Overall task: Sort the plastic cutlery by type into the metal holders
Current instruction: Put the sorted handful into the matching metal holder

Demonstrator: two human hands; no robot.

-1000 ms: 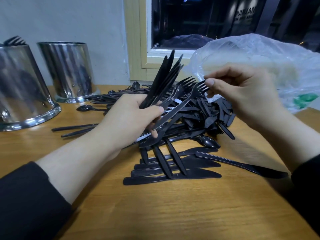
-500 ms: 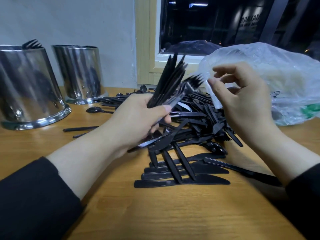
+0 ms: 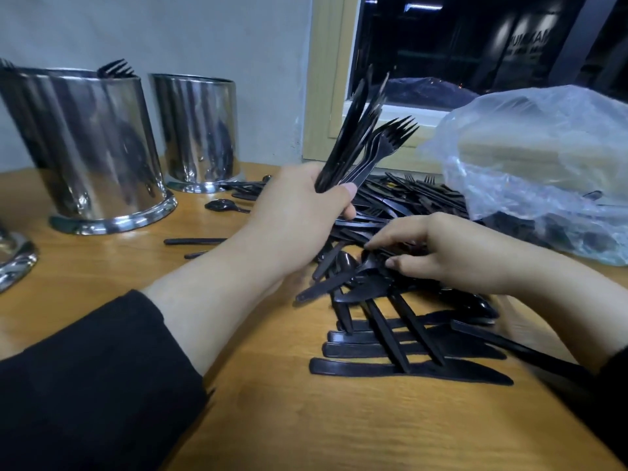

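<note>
Several black forks (image 3: 365,144) stand bunched in the left hand (image 3: 299,212), fingers curled round their handles, while the right hand (image 3: 452,253) pinches into the cutlery pile (image 3: 390,232) mid-table, seemingly collecting another fork before loading the fork-filled holder (image 3: 91,147) at the table's far-left edge.

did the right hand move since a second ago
Yes. The right hand dropped from beside the fork tines, level with the plastic bag, down onto the cutlery pile.
</note>
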